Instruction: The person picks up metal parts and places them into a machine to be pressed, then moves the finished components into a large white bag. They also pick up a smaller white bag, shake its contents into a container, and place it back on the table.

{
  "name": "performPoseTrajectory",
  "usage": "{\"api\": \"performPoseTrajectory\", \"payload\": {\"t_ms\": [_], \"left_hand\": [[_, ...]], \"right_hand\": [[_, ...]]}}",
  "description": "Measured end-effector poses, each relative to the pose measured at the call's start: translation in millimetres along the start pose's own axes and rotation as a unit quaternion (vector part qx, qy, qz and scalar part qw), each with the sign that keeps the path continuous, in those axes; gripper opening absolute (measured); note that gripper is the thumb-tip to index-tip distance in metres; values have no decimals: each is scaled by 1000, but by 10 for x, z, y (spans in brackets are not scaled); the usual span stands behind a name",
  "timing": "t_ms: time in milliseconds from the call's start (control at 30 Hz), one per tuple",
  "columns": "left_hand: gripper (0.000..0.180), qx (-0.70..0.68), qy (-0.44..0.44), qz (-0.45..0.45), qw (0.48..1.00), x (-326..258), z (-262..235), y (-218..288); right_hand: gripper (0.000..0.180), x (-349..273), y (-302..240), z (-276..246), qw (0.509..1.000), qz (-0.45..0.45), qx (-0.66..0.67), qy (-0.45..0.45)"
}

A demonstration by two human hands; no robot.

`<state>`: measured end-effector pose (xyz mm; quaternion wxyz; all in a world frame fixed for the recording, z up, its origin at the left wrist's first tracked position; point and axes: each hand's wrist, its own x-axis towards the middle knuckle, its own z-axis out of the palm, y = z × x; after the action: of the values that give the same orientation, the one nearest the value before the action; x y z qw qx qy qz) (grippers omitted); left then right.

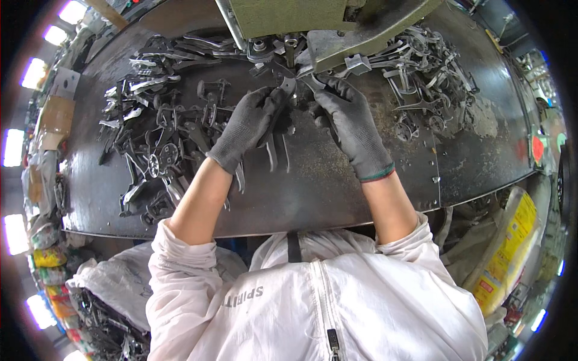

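My left hand (251, 122), in a dark grey knitted work glove, is closed on a flat, shiny metal piece (288, 84) with a small hole. More thin metal arms (278, 153) hang below that hand; whether it holds them too is unclear. My right hand (354, 123), gloved alike, has its thumb and fingers closed on a curved metal piece (314, 82). Both hands are just in front of a pale green machine head (289, 18), under its short vertical punch (291, 51). Whether the two pieces touch the machine is hidden.
A dark steel table (325, 198) stands in front of me. Heaps of dark metal parts (162, 141) lie left, with more parts (427, 84) to the right. A small metal block (357, 64) is beside the machine. A yellow and white sack (503, 253) sits lower right, near the table edge.
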<state>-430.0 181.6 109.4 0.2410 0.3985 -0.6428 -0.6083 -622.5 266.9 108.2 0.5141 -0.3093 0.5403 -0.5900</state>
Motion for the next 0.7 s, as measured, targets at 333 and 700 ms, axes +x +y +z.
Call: {"api": "performPoseTrajectory", "payload": {"t_ms": [333,700], "left_hand": [[42,35,-82,-16,996,276,-256,-51],[32,417,39,24,908,397,-388,307]], "right_hand": [[30,-16,-38,215,996,-19,-81,-27],[30,226,430,-68,996,79,-42,-24]]}}
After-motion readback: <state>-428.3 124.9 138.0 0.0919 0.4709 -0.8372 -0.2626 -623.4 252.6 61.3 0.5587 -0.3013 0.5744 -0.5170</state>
